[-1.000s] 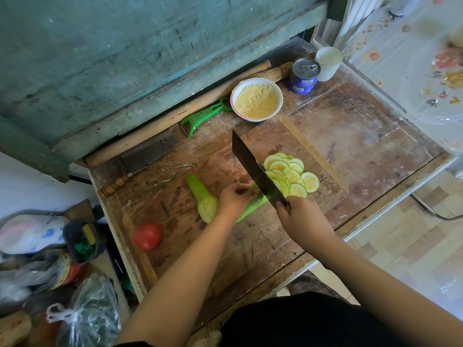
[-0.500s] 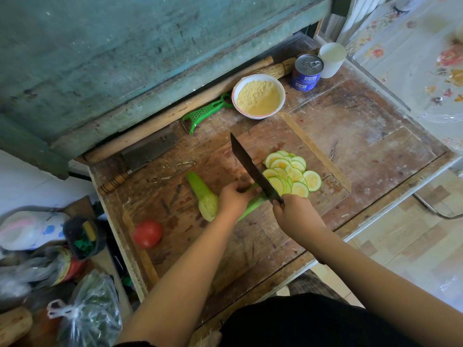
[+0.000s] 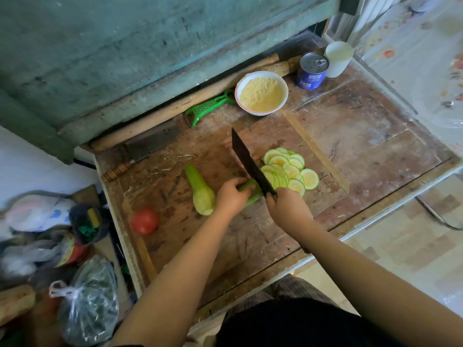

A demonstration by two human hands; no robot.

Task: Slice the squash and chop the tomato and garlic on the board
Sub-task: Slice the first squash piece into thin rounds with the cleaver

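My left hand [image 3: 231, 196] grips the green squash piece [image 3: 250, 192] lying on the wooden board [image 3: 175, 196]. My right hand [image 3: 285, 209] grips the handle of a dark cleaver [image 3: 250, 164], whose blade stands on the squash just right of my left fingers. Several pale round slices [image 3: 290, 169] are heaped to the right of the blade. Another squash piece [image 3: 201, 192] lies left of my left hand. A red tomato [image 3: 144, 221] sits at the board's left edge. No garlic shows.
A second cleaver [image 3: 147, 149] and a green peeler [image 3: 210, 106] lie at the back. A white bowl of yellow meal [image 3: 261, 93], a blue tin [image 3: 312, 70] and a white cup [image 3: 338, 58] stand at the back right. Bags [image 3: 87, 296] crowd the lower left.
The cleaver's blade has kept working at the squash beside my left fingers. Both hands have stayed in about the same place, and the slice heap looks the same.
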